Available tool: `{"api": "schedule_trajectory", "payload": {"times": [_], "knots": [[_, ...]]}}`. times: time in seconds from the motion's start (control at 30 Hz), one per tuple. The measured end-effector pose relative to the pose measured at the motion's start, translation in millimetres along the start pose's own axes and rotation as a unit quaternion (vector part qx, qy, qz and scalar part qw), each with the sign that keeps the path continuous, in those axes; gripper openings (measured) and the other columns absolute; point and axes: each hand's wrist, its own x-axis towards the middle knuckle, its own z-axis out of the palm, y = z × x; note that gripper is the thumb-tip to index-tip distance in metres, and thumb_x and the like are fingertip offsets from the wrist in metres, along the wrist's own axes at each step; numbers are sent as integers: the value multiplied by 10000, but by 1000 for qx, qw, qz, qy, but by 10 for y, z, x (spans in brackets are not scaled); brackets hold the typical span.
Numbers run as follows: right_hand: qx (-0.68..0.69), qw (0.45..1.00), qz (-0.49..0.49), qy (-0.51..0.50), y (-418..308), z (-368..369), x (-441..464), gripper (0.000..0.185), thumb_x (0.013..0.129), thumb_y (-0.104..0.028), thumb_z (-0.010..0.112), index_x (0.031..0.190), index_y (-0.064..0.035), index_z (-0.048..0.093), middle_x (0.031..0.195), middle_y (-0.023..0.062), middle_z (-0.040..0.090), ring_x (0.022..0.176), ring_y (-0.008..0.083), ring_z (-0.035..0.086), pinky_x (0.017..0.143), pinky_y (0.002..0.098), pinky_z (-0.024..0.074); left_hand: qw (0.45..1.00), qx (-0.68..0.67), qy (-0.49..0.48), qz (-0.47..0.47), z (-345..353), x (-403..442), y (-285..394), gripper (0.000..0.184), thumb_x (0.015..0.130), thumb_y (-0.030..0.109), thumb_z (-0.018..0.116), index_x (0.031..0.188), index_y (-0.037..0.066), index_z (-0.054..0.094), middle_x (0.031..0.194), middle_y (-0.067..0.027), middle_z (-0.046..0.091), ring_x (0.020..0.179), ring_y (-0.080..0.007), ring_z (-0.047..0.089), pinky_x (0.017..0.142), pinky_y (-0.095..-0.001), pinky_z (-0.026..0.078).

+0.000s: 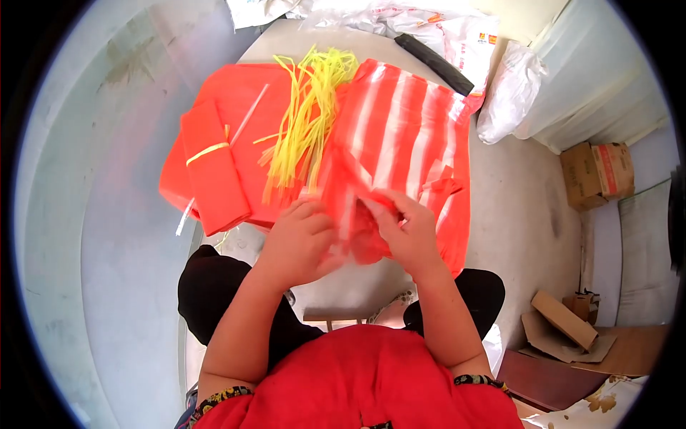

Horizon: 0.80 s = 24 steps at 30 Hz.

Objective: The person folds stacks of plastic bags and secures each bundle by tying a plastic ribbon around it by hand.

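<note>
My right hand (pixel 407 232) has its thumb and fingers closed on a crumpled piece of red plastic bag (pixel 368 239). Close beside it, my left hand (pixel 304 239) is curled shut at the other side of the same red plastic; motion blurs its fingertips. Just beyond both hands lies a stack of red-and-white striped plastic bags (pixel 400 129). Loose yellow plastic strips (pixel 307 121) lie in a bunch left of that stack. Further left, a folded red bundle (pixel 214 168) tied with a yellow strip rests on a larger red pile (pixel 239 86).
A dark rolled strip (pixel 434 64) and white plastic packaging (pixel 457 32) lie at the far edge. To the right stands a white plastic sack (pixel 511 93). Cardboard boxes (pixel 597 175) and flattened cardboard (pixel 564 325) are on the right. A pale wall (pixel 136 214) runs along the left.
</note>
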Motion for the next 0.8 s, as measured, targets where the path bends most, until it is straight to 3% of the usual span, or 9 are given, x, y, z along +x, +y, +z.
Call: {"api": "schedule_trajectory", "payload": {"times": [0.1,0.2,0.3,0.37,0.5,0.57,0.67,0.8], "knots": [[-7,998,-32,-57,-2,7,-104,280,970,-171,676,1200,-15,710,889,70,730,736,140,655,697,291,532,989,-121,41,-72,20,-113,-38,286,907,299,710,868,16,699,1045,-124,687,1015,-337,660,871,-433,528],[139,983,91,-75,104,46,-95,275,976,-149,687,1195,16,710,1033,69,735,895,109,648,816,275,527,961,-175,120,-179,34,-161,-74,248,966,218,635,875,-9,672,1023,-151,682,931,-344,670,818,-408,531],[49,992,105,-55,88,94,-75,315,950,-165,721,1205,17,698,1141,85,726,999,153,655,898,300,520,934,-205,113,-270,20,-105,-92,201,977,173,604,969,-18,665,1024,-167,693,926,-350,672,836,-415,527],[9,995,37,-89,181,130,-117,409,917,-187,751,1264,13,669,1263,117,681,1132,219,629,982,335,496,916,-237,68,-316,85,-126,-158,218,987,183,594,1065,-10,661,1049,-175,704,958,-347,680,851,-412,528],[-127,978,-116,-119,271,259,-218,654,831,-254,823,1391,-25,573,1436,177,562,1302,349,546,1086,430,462,898,-286,71,-327,173,-132,-137,316,1009,222,569,1240,13,626,1100,-188,716,1053,-349,685,905,-409,521],[-150,973,-105,-140,246,327,-237,730,811,-276,840,1420,-11,537,1492,184,515,1380,375,478,1140,456,417,888,-293,68,-347,193,-127,-154,362,1025,251,551,1295,17,608,1127,-200,716,1093,-354,681,925,-407,517],[-169,969,-104,-149,238,432,-256,809,785,-297,857,1448,1,501,1531,188,481,1427,387,439,1168,473,395,867,-320,50,-379,243,-129,-211,380,1095,305,486,1331,31,605,1122,-92,692,1054,-162,634,952,-306,490],[-186,966,-112,-143,192,524,-243,838,775,-299,860,1464,-3,484,1548,186,463,1426,391,438,1168,478,394,834,-382,51,-394,192,-75,-198,416,1105,350,478,1327,22,605,1079,-66,670,1021,-147,614,949,-299,486]]}}
